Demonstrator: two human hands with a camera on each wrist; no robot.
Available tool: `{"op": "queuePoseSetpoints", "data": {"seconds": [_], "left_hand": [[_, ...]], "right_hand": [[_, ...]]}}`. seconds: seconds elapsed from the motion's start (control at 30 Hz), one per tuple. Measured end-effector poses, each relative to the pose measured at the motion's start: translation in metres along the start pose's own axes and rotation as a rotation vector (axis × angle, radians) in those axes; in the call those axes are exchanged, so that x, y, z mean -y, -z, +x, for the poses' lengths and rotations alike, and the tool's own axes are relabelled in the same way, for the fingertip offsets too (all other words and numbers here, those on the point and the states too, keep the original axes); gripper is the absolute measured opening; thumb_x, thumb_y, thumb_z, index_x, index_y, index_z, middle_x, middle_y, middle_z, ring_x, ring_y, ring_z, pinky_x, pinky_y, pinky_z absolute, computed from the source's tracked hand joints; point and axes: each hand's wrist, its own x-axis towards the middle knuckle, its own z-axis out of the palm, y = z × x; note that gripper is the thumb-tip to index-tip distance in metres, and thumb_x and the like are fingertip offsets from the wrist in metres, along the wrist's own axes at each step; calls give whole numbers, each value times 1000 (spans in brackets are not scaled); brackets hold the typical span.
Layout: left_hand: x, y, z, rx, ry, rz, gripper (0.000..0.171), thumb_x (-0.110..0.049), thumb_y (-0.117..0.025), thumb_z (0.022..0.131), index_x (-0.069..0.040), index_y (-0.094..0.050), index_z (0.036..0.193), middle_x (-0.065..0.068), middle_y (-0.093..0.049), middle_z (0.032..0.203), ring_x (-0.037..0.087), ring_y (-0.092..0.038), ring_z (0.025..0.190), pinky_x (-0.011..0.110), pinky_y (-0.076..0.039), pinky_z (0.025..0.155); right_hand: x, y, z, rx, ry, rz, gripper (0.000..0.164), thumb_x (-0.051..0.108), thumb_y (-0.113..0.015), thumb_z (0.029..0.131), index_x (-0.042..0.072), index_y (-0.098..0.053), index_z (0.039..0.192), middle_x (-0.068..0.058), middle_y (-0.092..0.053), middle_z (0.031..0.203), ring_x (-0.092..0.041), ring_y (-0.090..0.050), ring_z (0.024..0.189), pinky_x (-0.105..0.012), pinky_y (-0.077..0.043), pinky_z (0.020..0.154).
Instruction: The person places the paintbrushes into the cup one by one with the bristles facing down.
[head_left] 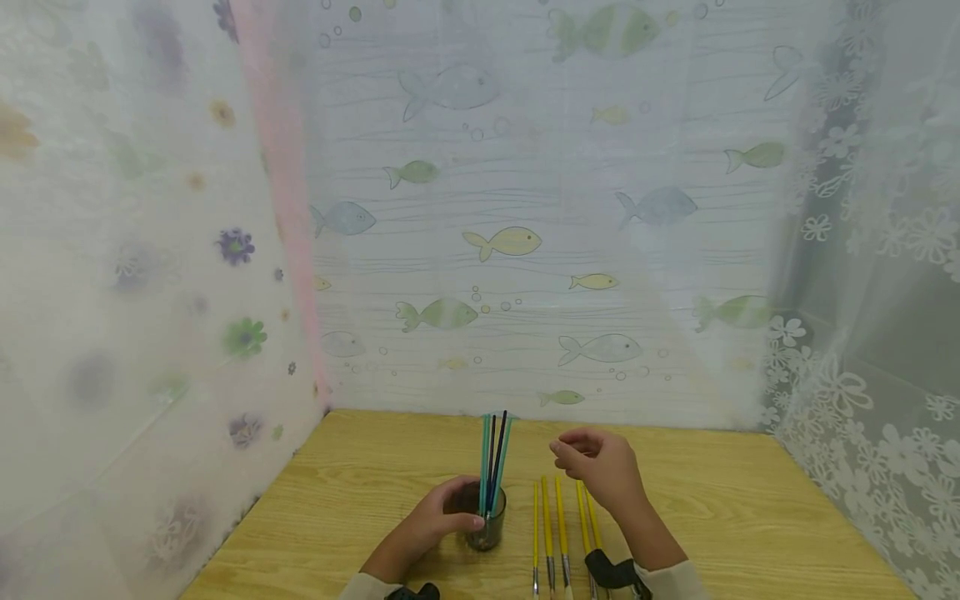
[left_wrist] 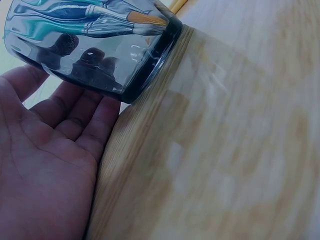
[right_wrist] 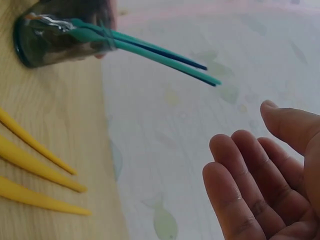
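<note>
My left hand [head_left: 441,515] grips a dark see-through glass [head_left: 491,533] on the table, the thumb in front and fingers round its far side. Several paintbrushes [head_left: 495,462] with teal and dark blue handles stand in it, handles up; their bristles [left_wrist: 146,22] show near the glass's base in the left wrist view. My right hand [head_left: 603,467] hovers to the right of the glass, above the yellow brushes, with its fingers loosely bent and nothing in it. Below it, several yellow-handled paintbrushes [head_left: 562,525] lie side by side, bristles toward me.
The wood-grain table [head_left: 300,508] has a printed fish curtain [head_left: 510,333] behind its far edge. Flower-patterned sheets hang at the left [head_left: 150,333] and right [head_left: 885,433]. A black wrist strap piece [head_left: 611,571] covers part of the rightmost yellow brushes.
</note>
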Motion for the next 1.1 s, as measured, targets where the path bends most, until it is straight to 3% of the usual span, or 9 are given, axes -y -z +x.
{"op": "queuePoseSetpoints", "data": {"seconds": [0.3,0.67,1.1], "left_hand": [[-1,-1,0,-6,20,7,58,-21,-73,96,-6,-52,147,10,-64,134,19,-61,121,25,-48,102],[-3,-1,-1,2,5,-12,59,-19,-73,95,1,-50,146,17,-63,131,22,-60,118,26,-50,99],[-1,-1,-1,14,-3,-19,58,-20,-71,96,-1,-50,147,13,-64,131,18,-62,116,26,-50,100]], "right_hand": [[0,22,4,-4,-29,2,37,34,-83,89,7,-75,112,-10,-78,100,-26,-77,88,-34,-63,74],[-10,41,5,22,-81,-48,44,38,-81,90,5,-73,118,-9,-78,107,-25,-76,92,-41,-64,78],[-24,69,8,0,-166,-61,53,39,-78,93,0,-68,127,-12,-76,114,-26,-76,97,-43,-63,82]]}}
